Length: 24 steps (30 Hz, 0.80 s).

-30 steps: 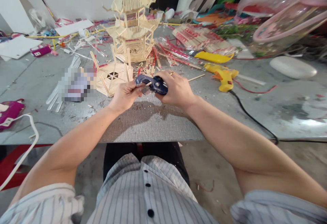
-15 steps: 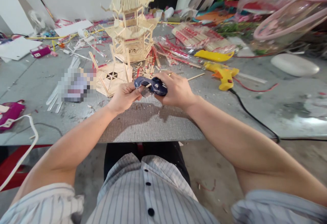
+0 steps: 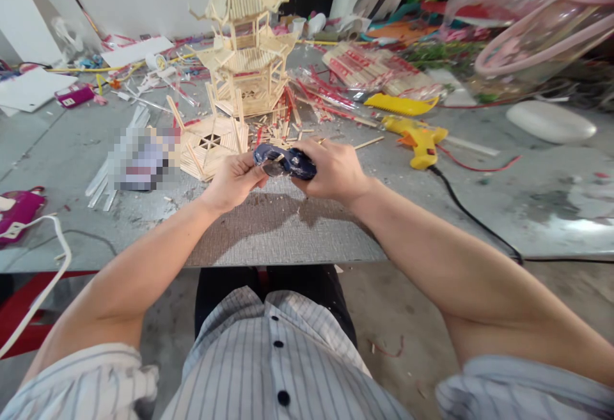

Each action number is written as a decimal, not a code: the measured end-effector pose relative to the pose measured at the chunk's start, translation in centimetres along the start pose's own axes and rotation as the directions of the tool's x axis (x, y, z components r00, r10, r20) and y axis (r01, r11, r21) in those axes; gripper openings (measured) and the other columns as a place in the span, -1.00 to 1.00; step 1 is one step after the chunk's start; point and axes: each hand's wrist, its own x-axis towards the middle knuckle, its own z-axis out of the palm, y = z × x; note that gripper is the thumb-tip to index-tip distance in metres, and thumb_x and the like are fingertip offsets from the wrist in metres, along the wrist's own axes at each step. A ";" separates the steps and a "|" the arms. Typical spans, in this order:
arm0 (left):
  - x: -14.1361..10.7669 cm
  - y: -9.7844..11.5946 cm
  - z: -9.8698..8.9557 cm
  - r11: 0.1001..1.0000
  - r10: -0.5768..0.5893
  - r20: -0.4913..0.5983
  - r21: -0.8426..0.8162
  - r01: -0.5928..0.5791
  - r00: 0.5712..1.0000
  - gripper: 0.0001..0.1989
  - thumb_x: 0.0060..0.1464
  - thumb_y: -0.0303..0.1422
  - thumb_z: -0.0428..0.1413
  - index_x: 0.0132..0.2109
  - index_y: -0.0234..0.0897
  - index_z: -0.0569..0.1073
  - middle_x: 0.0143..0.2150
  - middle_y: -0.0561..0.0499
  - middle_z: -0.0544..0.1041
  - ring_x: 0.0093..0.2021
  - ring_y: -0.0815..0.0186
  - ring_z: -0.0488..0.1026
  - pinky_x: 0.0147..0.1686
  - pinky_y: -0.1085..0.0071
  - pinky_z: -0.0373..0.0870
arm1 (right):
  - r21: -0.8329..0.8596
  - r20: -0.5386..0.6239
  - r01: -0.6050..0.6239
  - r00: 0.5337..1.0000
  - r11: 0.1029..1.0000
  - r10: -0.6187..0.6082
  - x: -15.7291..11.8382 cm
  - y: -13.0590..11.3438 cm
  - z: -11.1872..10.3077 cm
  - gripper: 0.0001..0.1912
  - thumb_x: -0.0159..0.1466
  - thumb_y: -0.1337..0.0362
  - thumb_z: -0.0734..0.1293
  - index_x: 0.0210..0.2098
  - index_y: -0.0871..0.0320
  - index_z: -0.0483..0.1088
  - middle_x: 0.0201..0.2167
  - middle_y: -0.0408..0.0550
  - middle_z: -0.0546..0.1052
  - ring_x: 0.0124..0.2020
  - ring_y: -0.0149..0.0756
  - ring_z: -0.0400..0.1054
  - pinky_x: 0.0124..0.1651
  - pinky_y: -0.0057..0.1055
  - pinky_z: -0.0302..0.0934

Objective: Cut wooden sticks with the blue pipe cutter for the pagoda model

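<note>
My right hand is wrapped round a dark blue hand-held cutter with a round grey disc at its left end. My left hand is closed in a pinch against that end. A short pale wooden stick shows across the tool's opening, in line with my left fingertips; most of it is hidden. Just beyond my left hand lies a six-sided wooden stick base with short upright posts. Behind it stands a pagoda model built of pale sticks.
A yellow glue gun with a black cord lies right, near a yellow saw-like tool. Clear glue sticks lie left. Bagged chopsticks and stick offcuts cover the table behind. A white oval object sits far right.
The cutter has turned slightly in my hands and its grey disc shows darker. Both hands stay in nearly the same place above the table's front edge.
</note>
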 end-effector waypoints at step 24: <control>-0.2 -0.9 -0.2 0.975 0.039 -0.126 0.224 -0.010 0.991 -0.78 0.11 -0.25 0.08 -0.41 -0.30 0.42 -0.58 0.10 0.37 -0.58 0.51 0.24 -0.55 0.51 0.19 | 0.016 0.072 -0.018 0.997 1.000 0.017 0.6 -0.2 -0.3 -0.45 0.06 0.21 0.28 0.06 0.20 0.29 -0.03 0.14 0.47 -0.05 -0.02 0.36 -0.07 -0.20 0.23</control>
